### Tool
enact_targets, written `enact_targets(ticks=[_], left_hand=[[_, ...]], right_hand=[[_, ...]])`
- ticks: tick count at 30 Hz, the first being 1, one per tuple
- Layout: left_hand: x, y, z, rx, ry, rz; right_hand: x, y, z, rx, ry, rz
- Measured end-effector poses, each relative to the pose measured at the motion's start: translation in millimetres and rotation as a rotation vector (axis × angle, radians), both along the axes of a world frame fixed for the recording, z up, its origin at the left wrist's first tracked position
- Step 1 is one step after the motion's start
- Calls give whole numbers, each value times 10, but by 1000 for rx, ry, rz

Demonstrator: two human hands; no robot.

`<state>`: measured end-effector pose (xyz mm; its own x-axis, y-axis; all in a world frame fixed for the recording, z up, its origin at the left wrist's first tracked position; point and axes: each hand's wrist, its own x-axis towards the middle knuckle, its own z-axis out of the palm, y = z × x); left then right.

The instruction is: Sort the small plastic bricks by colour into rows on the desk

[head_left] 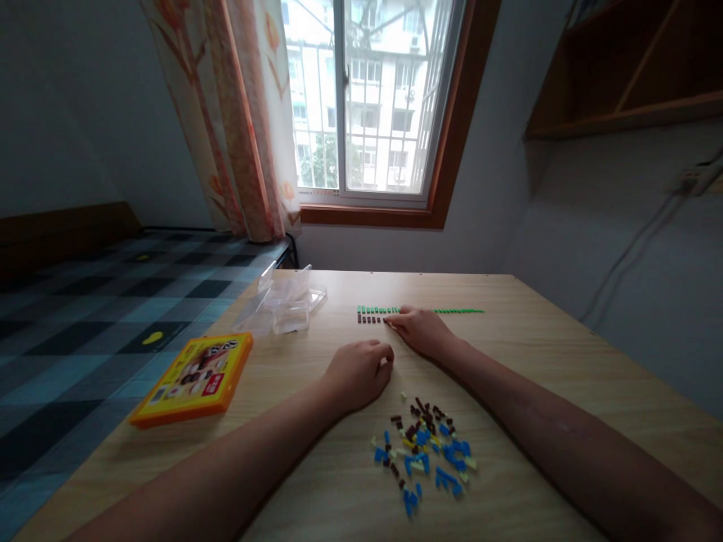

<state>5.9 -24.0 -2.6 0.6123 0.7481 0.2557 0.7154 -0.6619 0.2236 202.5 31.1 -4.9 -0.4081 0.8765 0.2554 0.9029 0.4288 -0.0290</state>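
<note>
My right hand (415,327) reaches to the far part of the table, its fingertips at the right end of a short row of small brown bricks (368,320). A brown piece shows at those fingertips. Just behind lies a long row of small green pieces (459,311), partly covered by the hand. My left hand (361,370) rests on the table nearer to me with its fingers curled; whether anything is inside them is hidden. Closer still lies a loose pile of tiny building bricks in blue (456,452), brown (421,414), yellow and cream.
On the left of the wooden table (316,482) lies an orange-yellow box (195,380) with a printed lid. Clear plastic boxes (291,309) stand behind it. A bed with a checked cover (186,263) adjoins the left side; a window (373,105) is ahead.
</note>
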Motion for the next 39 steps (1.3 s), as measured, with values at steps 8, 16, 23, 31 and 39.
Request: enact_targets(ticks=[8, 16, 23, 31, 39], left_hand=[[5, 5, -13, 23, 7, -1], [6, 10, -15, 7, 16, 1], [12, 6, -5, 3, 13, 0], [-9, 15, 16, -40, -43, -46], [-24, -33, 96, -176, -122, -278]], right_hand=[[-74, -47, -32, 10, -11, -29], [-115, -99, -5, 26, -24, -104], [-97, -75, -34, 24, -16, -68], [-14, -44, -146, 124, 205, -27], [21, 23, -193, 130, 357, -7]])
